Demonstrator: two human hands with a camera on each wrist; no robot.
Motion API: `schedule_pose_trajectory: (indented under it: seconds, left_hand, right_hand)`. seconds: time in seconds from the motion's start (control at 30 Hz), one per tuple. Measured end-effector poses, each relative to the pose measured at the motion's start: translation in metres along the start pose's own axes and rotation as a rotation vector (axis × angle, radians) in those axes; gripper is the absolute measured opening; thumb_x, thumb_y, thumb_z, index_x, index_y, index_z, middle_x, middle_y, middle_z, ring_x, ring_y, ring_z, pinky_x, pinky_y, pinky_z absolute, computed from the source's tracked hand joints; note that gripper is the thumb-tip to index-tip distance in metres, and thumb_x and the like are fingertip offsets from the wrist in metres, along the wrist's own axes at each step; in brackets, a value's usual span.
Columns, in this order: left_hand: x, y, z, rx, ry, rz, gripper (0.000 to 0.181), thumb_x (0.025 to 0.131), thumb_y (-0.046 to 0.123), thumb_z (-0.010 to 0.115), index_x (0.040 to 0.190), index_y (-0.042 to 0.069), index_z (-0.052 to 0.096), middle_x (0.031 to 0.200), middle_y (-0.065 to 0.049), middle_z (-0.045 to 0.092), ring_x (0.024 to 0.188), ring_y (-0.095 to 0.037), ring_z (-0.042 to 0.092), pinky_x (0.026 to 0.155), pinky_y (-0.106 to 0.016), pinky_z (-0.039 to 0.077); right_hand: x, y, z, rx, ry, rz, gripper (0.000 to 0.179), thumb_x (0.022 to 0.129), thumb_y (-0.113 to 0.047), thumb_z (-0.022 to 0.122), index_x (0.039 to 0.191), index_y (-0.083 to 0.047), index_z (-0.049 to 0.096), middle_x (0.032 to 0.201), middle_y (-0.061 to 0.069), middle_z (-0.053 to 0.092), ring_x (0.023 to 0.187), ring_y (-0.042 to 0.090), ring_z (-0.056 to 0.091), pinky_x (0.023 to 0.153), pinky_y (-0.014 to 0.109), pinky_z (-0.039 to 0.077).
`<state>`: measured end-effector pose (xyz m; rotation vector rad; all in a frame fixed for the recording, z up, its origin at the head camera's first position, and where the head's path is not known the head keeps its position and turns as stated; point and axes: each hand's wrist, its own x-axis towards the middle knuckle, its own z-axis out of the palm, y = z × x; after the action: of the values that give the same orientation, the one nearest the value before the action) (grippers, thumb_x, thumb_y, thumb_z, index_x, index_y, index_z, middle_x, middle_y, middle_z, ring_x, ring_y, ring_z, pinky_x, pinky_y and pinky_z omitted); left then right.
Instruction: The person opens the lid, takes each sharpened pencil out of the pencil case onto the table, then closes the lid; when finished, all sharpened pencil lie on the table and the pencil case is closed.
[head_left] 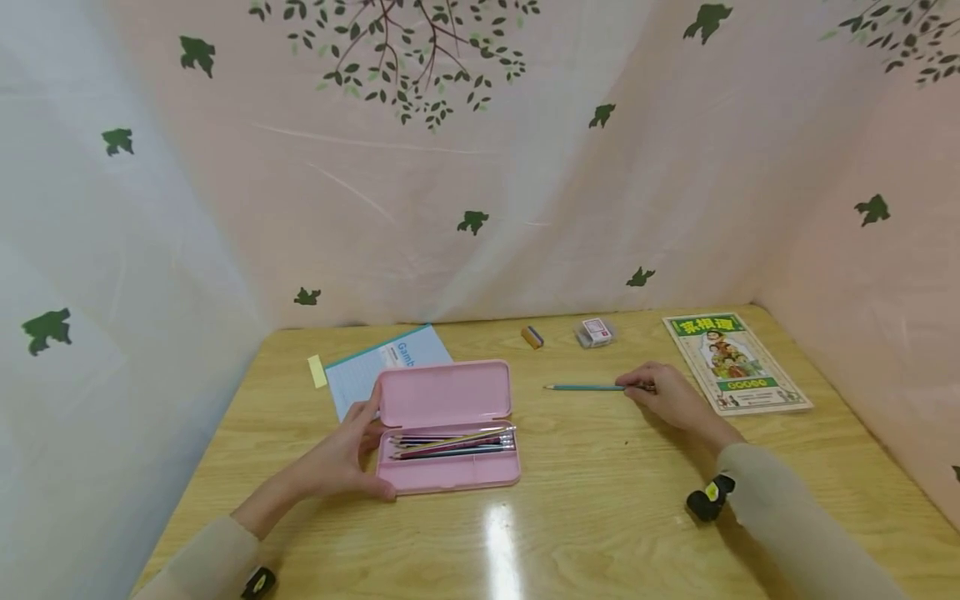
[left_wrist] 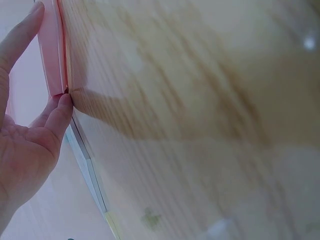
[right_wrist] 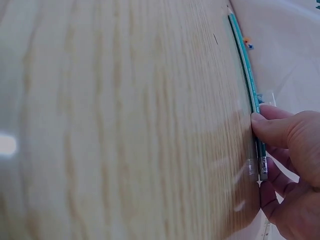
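On the table lies an open pink pencil case [head_left: 457,476], its lid tipped back. Several pencils [head_left: 450,444] rest in its rear compartment, and the front compartment shows bare pink. My left hand [head_left: 341,458] holds the case at its left side, thumb at the front corner and fingers at the lid. The left wrist view shows the thumb and fingers against the pink edge [left_wrist: 51,55]. To the right, my right hand [head_left: 667,398] pinches a teal pencil [head_left: 581,387] near its eraser end. In the right wrist view this pencil [right_wrist: 244,62] lies close along the tabletop.
Behind the case lies a blue notebook [head_left: 356,375], with a yellow strip [head_left: 317,372] on its left. A small orange-and-blue object [head_left: 532,337] and a white boxed item [head_left: 596,332] stand at the back. A colourful booklet [head_left: 735,362] lies right of my right hand.
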<state>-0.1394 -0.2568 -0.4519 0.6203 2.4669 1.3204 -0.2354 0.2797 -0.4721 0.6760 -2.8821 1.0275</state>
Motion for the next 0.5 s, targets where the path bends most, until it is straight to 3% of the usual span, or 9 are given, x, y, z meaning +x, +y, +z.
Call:
schedule_pose_trajectory:
  seconds: [0.33,0.5]
  left_hand:
    - [0.0018,0.0005,0.0,-0.004,-0.003,0.002,0.149,0.065,0.03,0.099,0.162,0.029,-0.014,0.146,-0.013,0.025,0.136,-0.033,0.048,0.112,-0.04,0.039]
    - [0.0004,0.0007,-0.0005,0.001,-0.002,-0.006,0.149,0.065,0.029,0.099,0.162,0.029,-0.014,0.147,-0.013,0.024,0.136,-0.035,0.047,0.112,-0.041,0.039]
  right_hand:
    - [-0.0003,0.0003,-0.0007,0.003,0.013,0.016,0.021,0.096,-0.001,0.068,0.116,-0.001,0.074,0.109,0.013,0.069,0.103,0.033,0.066,0.089,0.053,0.056]
    - [-0.0001,0.0027,0.0018,0.01,0.022,0.015,0.022,0.095,-0.001,0.069,0.116,-0.001,0.074,0.108,0.012,0.069,0.1,0.03,0.065,0.086,0.05,0.057]
